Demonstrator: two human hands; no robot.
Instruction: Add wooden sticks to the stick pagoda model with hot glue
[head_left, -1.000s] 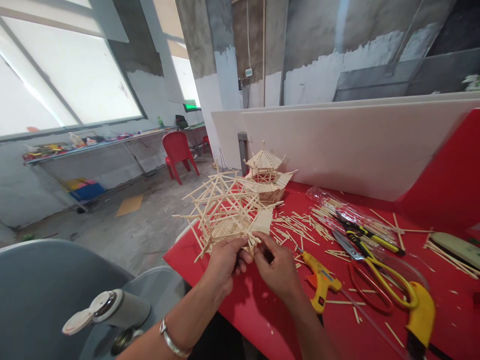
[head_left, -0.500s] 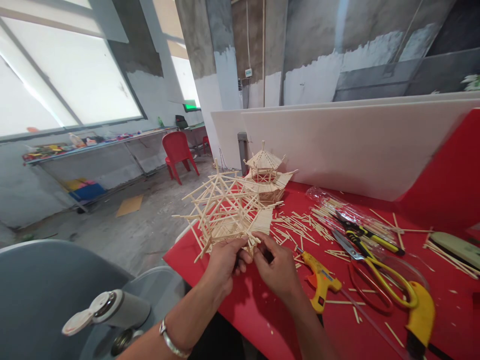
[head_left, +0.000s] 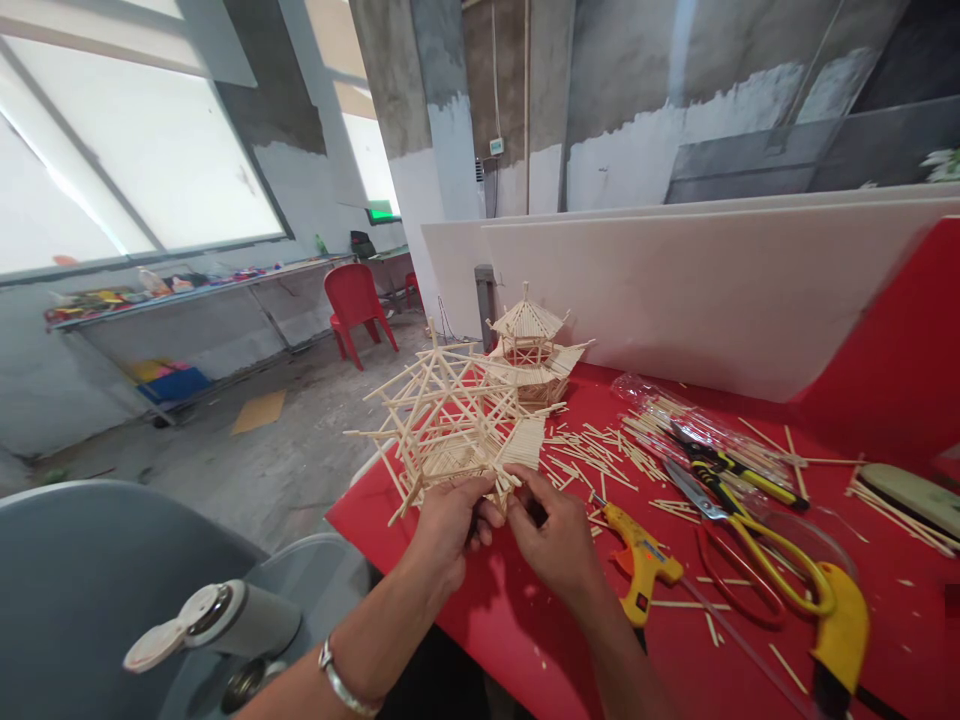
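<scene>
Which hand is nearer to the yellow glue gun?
Right. The right hand is just beside the glue gun, not touching it; the left hand lies beyond the right one, farther off. Both pinch the stick frame.

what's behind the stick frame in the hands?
A finished stick pagoda on the red table, white boards behind that. The stick frame covers the pagoda's lower left side.

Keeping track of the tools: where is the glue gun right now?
Head view: the glue gun lies on the red table, just right of the right hand, scissors beyond it.
</scene>
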